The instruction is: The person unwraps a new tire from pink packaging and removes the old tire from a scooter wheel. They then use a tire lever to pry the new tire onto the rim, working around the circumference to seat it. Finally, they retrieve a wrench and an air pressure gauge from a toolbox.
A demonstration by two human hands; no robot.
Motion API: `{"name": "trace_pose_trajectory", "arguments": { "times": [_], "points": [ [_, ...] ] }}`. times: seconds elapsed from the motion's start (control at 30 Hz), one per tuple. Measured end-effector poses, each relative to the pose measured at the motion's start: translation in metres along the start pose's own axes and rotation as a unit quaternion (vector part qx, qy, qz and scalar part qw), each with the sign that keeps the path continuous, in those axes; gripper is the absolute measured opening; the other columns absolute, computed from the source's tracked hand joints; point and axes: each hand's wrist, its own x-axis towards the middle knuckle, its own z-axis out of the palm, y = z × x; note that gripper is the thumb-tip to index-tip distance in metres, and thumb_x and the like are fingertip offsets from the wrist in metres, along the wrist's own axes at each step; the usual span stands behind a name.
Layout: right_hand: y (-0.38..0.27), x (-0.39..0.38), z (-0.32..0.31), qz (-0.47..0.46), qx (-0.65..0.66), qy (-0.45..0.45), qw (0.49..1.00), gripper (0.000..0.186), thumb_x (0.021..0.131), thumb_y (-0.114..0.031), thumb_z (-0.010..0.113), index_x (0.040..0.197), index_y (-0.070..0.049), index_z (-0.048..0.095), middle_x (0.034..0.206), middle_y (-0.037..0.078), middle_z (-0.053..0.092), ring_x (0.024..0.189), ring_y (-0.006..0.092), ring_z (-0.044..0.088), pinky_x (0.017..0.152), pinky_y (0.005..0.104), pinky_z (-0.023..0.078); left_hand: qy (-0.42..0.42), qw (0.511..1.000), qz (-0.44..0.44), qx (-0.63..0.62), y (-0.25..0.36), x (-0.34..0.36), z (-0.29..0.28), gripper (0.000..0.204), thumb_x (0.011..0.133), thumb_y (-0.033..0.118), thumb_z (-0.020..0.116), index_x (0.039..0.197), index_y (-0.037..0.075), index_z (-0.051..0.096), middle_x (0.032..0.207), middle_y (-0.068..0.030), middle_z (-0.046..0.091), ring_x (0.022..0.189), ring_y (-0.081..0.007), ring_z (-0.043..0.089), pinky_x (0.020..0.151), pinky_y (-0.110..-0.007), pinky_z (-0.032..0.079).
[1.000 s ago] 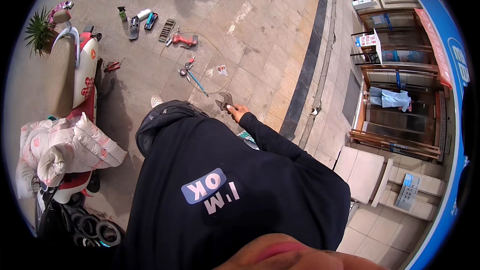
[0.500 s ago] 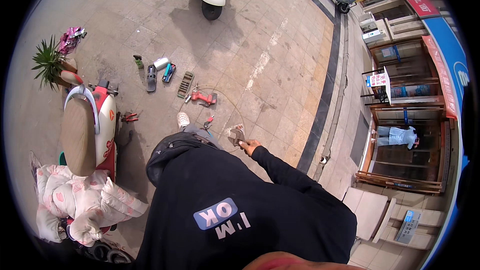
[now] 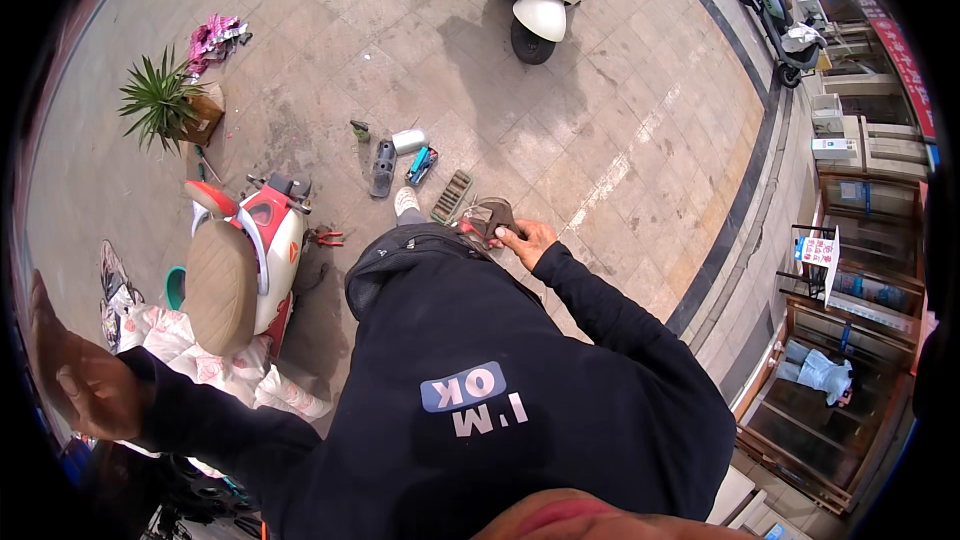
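My right hand is closed in front of my body, the thumb pressing on a small dark brown, angled piece. The piece is too small to name its kind. Behind it, a red cordless drill on the ground is mostly hidden. My left hand is raised at the far left with fingers stretched out and nothing in it. It appears in front of a pale quilted cover that hangs by a red and white scooter with a tan seat.
On the paving lie a bit case, a blue-and-black box, a white cylinder, a grey tool case and red-handled pliers. A potted plant stands left. Another scooter is parked ahead.
My left hand has come into view at the far left, raised and open. The view has turned, shifting the ground things rightward. My right hand still holds the brown piece, now over the drill.
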Motion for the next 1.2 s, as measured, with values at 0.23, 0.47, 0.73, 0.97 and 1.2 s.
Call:
{"name": "trace_pose_trajectory", "arguments": {
  "times": [0.23, 0.47, 0.73, 0.97, 1.2],
  "points": [
    [-0.016, 0.088, -0.056, 0.085, 0.198, 0.053, 0.975, 0.061, 0.097, -0.06, 0.056, 0.089, -0.001, 0.066, 0.065, 0.003, 0.057, 0.057, 0.0116, 0.053, 0.054, 0.0308, 0.043, -0.113, 0.918, -0.345, -0.158, -0.154, -0.032, 0.209, 0.039, 0.097, 0.009, 0.063, 0.132, -0.005, 0.056, 0.13, -0.0167, 0.063, 0.121, -0.0272, 0.062, 0.107, -0.038, 0.043],
    [-0.067, 0.265, -0.127, 0.066, 0.181, 0.07, 0.979, 0.066, 0.093, -0.062, 0.062, 0.085, 0.003, 0.067, 0.062, 0.004, 0.058, 0.057, 0.012, 0.053, 0.055, 0.0307, 0.043, -0.112, 0.928, -0.343, -0.097, -0.241, 0.053, 0.248, 0.041, 0.099, 0.011, 0.06, 0.137, -0.004, 0.054, 0.135, -0.0164, 0.061, 0.123, -0.0257, 0.06, 0.109, -0.038, 0.042],
    [-0.171, 0.513, -0.228, -0.013, 0.093, -0.096, 0.991, 0.063, 0.099, -0.058, 0.055, 0.088, 0.003, 0.068, 0.063, 0.005, 0.058, 0.059, 0.0137, 0.054, 0.056, 0.0327, 0.044, 0.067, 0.885, -0.46, 0.015, -0.331, 0.08, 0.299, 0.036, 0.1, 0.012, 0.059, 0.132, -0.005, 0.057, 0.133, -0.0196, 0.061, 0.12, -0.0298, 0.062, 0.108, -0.042, 0.044],
    [-0.269, 0.653, -0.269, -0.067, -0.078, -0.155, 0.982, 0.074, 0.091, -0.07, 0.058, 0.081, 0.002, 0.068, 0.069, 0.01, 0.065, 0.066, 0.0176, 0.062, 0.065, 0.0346, 0.051, 0.077, 0.834, -0.54, 0.085, -0.356, 0.123, 0.321, 0.042, 0.098, 0.015, 0.062, 0.134, -0.005, 0.056, 0.131, -0.02, 0.062, 0.118, -0.0283, 0.063, 0.108, -0.04, 0.042],
    [-0.373, 0.758, -0.217, -0.074, -0.106, -0.232, 0.964, 0.074, 0.09, -0.07, 0.06, 0.08, 0.003, 0.07, 0.069, 0.013, 0.069, 0.066, 0.0224, 0.066, 0.064, 0.0377, 0.052, 0.144, 0.802, -0.571, 0.102, -0.409, 0.113, 0.292, 0.042, 0.101, 0.017, 0.06, 0.135, -0.006, 0.054, 0.134, -0.0201, 0.06, 0.12, -0.0291, 0.062, 0.109, -0.04, 0.042]
  ]
}}
